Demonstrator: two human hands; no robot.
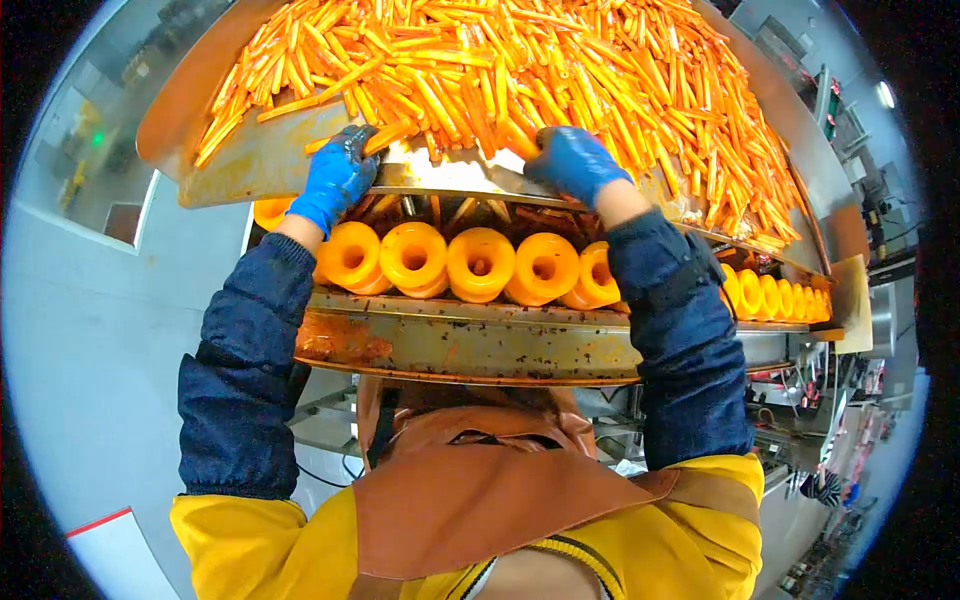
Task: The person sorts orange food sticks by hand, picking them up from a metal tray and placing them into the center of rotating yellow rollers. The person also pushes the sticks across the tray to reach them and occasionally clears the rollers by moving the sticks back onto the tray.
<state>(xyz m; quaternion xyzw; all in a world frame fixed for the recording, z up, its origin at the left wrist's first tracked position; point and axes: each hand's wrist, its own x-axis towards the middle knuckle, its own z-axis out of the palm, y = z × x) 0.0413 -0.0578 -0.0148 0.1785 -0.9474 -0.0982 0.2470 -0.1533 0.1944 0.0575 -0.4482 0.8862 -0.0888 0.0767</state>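
Oily orange food sticks point(560, 70) lie heaped on a metal tray point(230, 182) in front of me. My left hand point(342, 178), in a blue glove, is closed at the tray's near left side, with an orange stick point(392, 136) poking out past its fingers. My right hand point(580, 165), also blue-gloved, has its fingers curled against another orange stick point(518, 141) at the heap's near edge. Its fingertips are partly hidden. Shiny bare metal shows between the two hands.
Below the tray's near edge runs a row of orange ring-shaped cups point(481, 263), continuing to the right point(770, 296). A stained metal ledge point(480, 343) lies between them and my brown apron point(500, 500). Equipment stands at the far right.
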